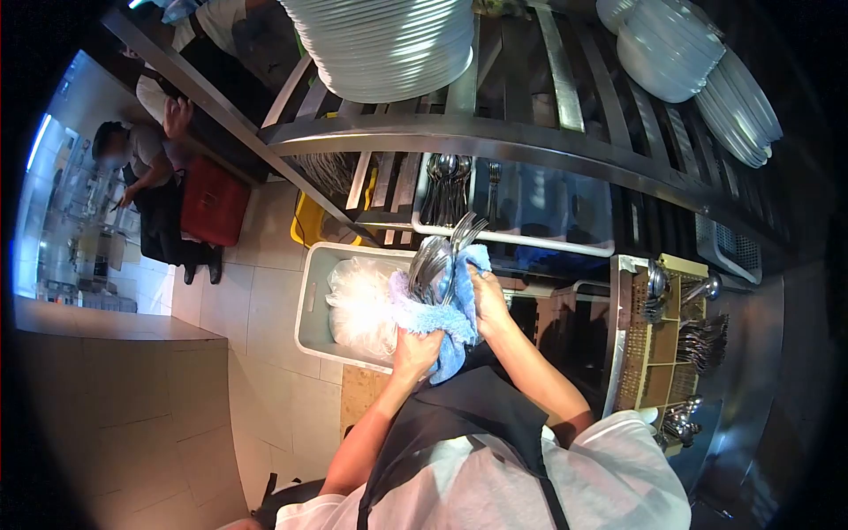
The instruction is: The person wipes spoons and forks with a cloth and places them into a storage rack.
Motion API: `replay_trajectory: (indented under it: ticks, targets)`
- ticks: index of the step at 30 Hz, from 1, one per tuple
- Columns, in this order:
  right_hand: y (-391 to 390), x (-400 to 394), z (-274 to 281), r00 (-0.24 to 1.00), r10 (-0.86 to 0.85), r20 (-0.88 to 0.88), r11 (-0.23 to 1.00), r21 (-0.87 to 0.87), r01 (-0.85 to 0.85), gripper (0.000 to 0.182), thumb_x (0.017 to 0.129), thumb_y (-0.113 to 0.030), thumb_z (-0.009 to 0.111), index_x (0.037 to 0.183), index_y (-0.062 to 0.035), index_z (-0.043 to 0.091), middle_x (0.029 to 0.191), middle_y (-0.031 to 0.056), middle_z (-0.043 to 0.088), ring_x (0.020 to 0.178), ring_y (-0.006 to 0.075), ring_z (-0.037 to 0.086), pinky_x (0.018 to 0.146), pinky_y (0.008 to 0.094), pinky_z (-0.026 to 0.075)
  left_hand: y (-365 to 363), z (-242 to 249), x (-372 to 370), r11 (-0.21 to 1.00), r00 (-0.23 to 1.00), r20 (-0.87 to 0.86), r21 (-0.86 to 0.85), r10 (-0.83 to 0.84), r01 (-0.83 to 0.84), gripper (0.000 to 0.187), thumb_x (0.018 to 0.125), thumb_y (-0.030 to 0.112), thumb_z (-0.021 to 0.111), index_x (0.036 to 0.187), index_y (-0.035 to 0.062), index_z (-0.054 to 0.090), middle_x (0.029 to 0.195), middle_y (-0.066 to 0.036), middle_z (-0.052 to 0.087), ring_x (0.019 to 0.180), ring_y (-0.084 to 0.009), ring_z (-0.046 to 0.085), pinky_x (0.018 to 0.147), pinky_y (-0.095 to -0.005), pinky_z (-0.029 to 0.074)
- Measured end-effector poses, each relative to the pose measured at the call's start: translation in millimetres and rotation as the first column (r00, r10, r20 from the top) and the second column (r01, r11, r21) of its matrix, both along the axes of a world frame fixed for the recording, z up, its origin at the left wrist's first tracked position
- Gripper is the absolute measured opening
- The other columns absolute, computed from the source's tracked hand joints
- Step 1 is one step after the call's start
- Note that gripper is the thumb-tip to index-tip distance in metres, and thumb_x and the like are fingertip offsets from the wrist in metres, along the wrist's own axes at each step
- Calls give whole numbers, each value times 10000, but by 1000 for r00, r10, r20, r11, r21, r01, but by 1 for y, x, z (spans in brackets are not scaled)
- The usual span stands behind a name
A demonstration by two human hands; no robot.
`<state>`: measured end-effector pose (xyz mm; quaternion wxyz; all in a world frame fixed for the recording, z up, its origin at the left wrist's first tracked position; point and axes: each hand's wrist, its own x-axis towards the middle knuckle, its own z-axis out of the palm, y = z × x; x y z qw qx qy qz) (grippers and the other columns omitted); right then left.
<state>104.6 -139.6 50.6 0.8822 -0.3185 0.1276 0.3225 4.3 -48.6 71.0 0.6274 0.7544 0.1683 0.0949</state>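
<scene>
A blue cloth [450, 329] is wrapped around a bundle of metal forks and spoons [430, 265], whose heads stick out at the top. My left hand [417, 352] grips the cloth from below on the left. On the right side, my right hand [488, 300] is closed on the cloth beside the forks. Just left of the bundle, a grey bin [311, 305] holds a clear plastic bag [360, 309]. Beyond my hands, a white cutlery tray [548, 242] on the rack holds more spoons and forks. My palms and some fingertips are hidden.
A metal rack [495, 132] carries stacked white plates [389, 44] and white bowls [667, 53]. At right is a beige cutlery basket [658, 353] with utensils. A yellow container [306, 221] is under the rack. Two people [146, 168] stand at upper left near a red bin [212, 199].
</scene>
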Motion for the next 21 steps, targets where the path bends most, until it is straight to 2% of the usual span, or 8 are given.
replay_trajectory:
  ticks: [5,7,11,12,15,16,18,21]
  targets:
    - [-1,-7,-4,997,-21,-70,998,53,25,121,808,-118,535,895,-35,543,767,17,571,645,113,556,591,266,477,2,-8,-3,983,998,64,185,-16,4,147,646,-19,512,765,-2,597,727,-91,606,698,-200,575,666,-306,437]
    - [-2,-16,-11,980,100,174,982,-174,-70,93,793,-77,532,880,-45,542,771,2,561,664,94,538,602,247,449,4,7,-2,983,998,46,177,-51,43,135,653,-14,516,761,-1,597,721,-89,606,696,-201,577,667,-306,437]
    - [-10,-26,-21,989,18,144,995,-102,-3,118,799,-30,477,898,-53,538,802,5,555,700,92,528,625,233,433,3,5,-4,952,991,107,304,-77,41,115,675,0,523,761,-2,600,711,-85,607,688,-196,581,662,-301,440]
    - [-11,-26,-19,998,-34,48,991,-130,40,140,815,-39,450,923,-52,539,830,16,561,717,98,535,634,240,442,2,7,-4,952,991,106,303,-78,43,115,675,0,523,761,-2,600,711,-85,607,688,-196,581,662,-301,440]
    - [-29,-18,-82,989,127,-70,991,42,-125,291,854,-240,457,1070,-46,490,969,52,557,825,164,553,730,298,455,-1,14,-3,987,996,85,162,-38,23,128,708,34,502,781,1,602,709,-96,605,693,-214,582,641,-327,436]
    - [-25,-19,-57,990,126,-71,992,42,-123,291,854,-240,457,1070,-46,490,969,52,557,825,164,553,730,298,455,1,11,-4,989,996,78,145,-37,26,125,695,12,507,772,-2,604,712,-90,608,695,-202,583,648,-313,438]
    - [-22,-17,-8,989,89,-122,935,351,-41,449,863,-379,382,1160,-46,427,1089,80,513,960,200,515,855,344,403,1,10,-4,991,997,72,127,-41,32,124,683,-10,512,762,-5,606,716,-84,611,697,-190,583,656,-299,440]
    - [-22,-13,3,987,148,-64,871,481,-99,516,865,-421,303,1212,-46,372,1168,88,462,1064,208,449,937,364,331,1,11,-6,978,996,80,207,-46,28,126,680,-19,501,747,-8,606,707,-81,611,694,-188,583,655,-299,440]
